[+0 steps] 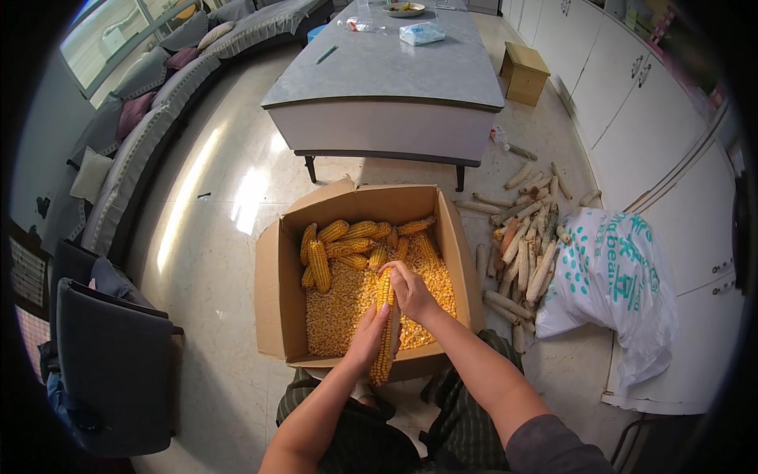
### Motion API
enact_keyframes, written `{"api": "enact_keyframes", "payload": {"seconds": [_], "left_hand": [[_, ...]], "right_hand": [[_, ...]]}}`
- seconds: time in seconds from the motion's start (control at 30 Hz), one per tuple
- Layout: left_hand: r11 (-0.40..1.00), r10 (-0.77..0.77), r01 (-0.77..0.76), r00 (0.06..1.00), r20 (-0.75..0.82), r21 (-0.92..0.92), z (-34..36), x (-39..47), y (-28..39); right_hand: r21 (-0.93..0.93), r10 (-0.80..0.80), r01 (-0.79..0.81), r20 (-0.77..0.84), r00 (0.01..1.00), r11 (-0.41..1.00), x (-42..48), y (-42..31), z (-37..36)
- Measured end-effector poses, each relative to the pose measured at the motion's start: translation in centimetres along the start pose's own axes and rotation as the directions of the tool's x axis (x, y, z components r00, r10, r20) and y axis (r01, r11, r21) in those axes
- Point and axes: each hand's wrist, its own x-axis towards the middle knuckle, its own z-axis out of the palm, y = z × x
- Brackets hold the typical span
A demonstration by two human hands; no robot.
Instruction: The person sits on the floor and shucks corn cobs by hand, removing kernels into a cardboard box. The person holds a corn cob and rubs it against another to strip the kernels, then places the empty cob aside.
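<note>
My left hand [370, 338] grips the lower part of a yellow corn cob [384, 349], which is held lengthwise above an open cardboard box [269, 290]. At the cob's upper end, my right hand [410, 291] wraps its fingers over the kernels. A strip along the cob's right side looks pale and bare of kernels. Loose corn kernels [334, 314] cover the bottom of the box. Several whole ears of dried corn [320, 265] lie on them along the far side. My palms hide part of the held cob.
Right of the box, stripped corncobs [524, 249] are heaped on the floor beside a white plastic bag [610, 272] bearing green writing. A grey-topped table [385, 71] stands ahead, with a wooden stool [524, 74] to its right. A dark chair [112, 361] is at left.
</note>
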Motion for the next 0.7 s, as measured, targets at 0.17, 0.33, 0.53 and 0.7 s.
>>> {"api": "enact_keyframes", "payload": {"seconds": [0.17, 0.33, 0.53, 0.7], "left_hand": [[0.998, -0.057, 0.057, 0.998, -0.004, 0.005, -0.2, -0.4, 0.0], [0.998, -0.058, 0.056, 0.998, -0.036, -0.041, 0.7, -0.7, 1.0], [1.000, -0.008, 0.007, 0.998, -0.065, -0.016, -1.0, -0.2, 0.1], [0.998, 0.020, -0.015, 0.996, -0.085, 0.064, -0.3, -0.8, 0.6]], "right_hand": [[-0.001, 0.105, -0.105, 0.046, 0.993, 0.994, -0.5, -1.4, -0.4], [0.086, -0.068, 0.080, -0.131, 0.989, 0.993, 0.0, 1.0, 0.8], [0.433, 0.331, -0.310, 0.029, 0.943, 0.846, -0.3, -1.2, -0.1], [0.039, 0.153, -0.151, -0.041, 0.987, 0.988, -0.4, -1.0, 0.1]]}}
